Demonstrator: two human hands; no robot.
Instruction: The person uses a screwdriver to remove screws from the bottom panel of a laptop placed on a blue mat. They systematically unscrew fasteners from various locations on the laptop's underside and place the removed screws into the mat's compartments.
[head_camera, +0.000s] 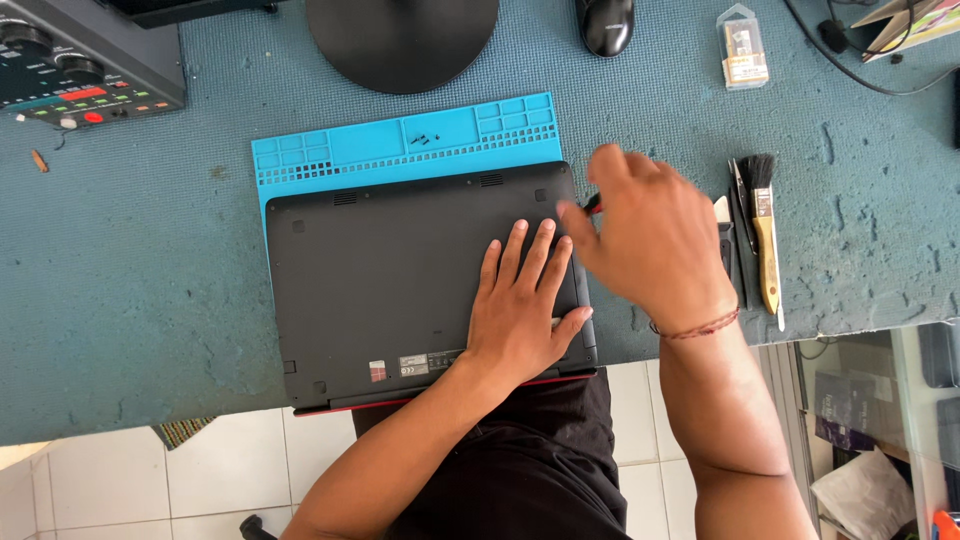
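Observation:
A black laptop (400, 280) lies upside down on a blue silicone work mat (400, 140), with its front edge hanging over the table edge. My left hand (520, 305) rests flat on the laptop's underside near the right side, fingers spread, holding nothing. My right hand (650, 240) is curled at the laptop's far right corner, and its fingers pinch a small tool with a red part (595, 203). Most of that tool is hidden by the hand. A few tiny dark screws (425, 140) sit in one compartment of the mat.
To the right lie a wooden-handled brush (766, 240) and thin dark pry tools (735, 235). A round monitor base (400, 40), a mouse (607, 22) and a small clear box (743, 50) sit at the back. A knobbed bench device (80, 70) stands back left.

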